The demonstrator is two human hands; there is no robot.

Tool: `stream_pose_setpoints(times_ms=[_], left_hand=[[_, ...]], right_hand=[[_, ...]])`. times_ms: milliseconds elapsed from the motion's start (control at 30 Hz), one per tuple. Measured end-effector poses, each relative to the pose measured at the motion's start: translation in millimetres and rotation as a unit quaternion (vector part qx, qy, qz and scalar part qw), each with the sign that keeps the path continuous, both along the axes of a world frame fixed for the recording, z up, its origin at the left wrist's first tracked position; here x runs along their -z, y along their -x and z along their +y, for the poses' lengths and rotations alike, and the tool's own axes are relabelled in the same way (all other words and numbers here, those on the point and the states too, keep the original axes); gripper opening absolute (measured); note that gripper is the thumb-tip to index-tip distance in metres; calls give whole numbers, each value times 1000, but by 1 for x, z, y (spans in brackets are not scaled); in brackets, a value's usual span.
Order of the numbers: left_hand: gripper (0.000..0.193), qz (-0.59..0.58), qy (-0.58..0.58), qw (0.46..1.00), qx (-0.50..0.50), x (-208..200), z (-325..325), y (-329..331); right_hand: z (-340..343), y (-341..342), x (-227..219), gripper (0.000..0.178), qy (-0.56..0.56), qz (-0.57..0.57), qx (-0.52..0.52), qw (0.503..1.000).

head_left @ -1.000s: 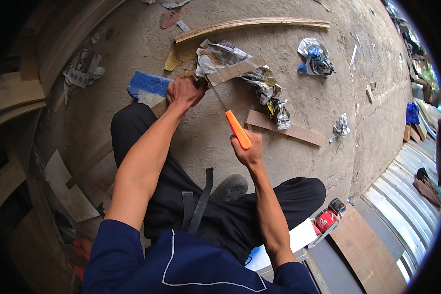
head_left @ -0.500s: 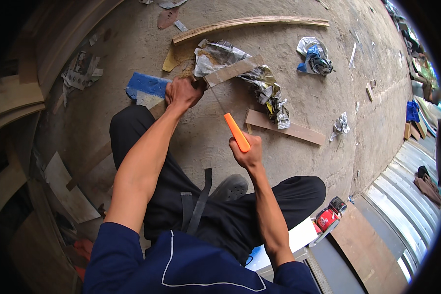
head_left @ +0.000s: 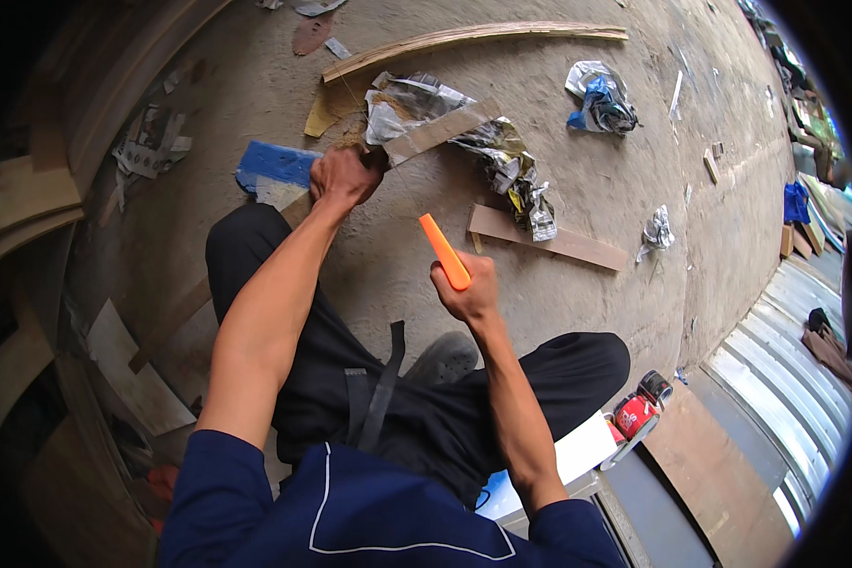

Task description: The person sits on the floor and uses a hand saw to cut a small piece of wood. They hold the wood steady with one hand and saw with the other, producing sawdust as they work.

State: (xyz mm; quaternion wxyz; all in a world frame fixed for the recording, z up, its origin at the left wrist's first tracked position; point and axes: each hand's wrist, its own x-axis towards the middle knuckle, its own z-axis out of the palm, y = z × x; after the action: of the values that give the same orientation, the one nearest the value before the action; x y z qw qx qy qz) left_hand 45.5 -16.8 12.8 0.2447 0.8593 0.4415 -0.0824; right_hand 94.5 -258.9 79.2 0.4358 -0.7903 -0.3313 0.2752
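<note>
Head view, left hand (head_left: 347,175): curled tight over the strip (head_left: 442,131), against the blue block (head_left: 279,168); fingertips hidden
Right hand (head_left: 466,286): wrapped round the orange handle (head_left: 444,250), thumb side up
Strip: far side of both hands, long axis slanting from near left, under the left hand, to far right across crumpled paper (head_left: 412,94)
Handle: slants from near right to far left, roughly crosswise to the strip, its far end apart from it
Blade: cannot be made out
Nearer hand: left, touching the strip; right hand well apart, on the near right
</note>
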Motion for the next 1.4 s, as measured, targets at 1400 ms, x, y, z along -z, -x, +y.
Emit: stream_pose_setpoints(times_ms=[1400], left_hand=[[50, -9, 36, 999, -24, -2, 4, 1]], right_hand=[[4, -13, -12, 15, -2, -16, -2, 1000]])
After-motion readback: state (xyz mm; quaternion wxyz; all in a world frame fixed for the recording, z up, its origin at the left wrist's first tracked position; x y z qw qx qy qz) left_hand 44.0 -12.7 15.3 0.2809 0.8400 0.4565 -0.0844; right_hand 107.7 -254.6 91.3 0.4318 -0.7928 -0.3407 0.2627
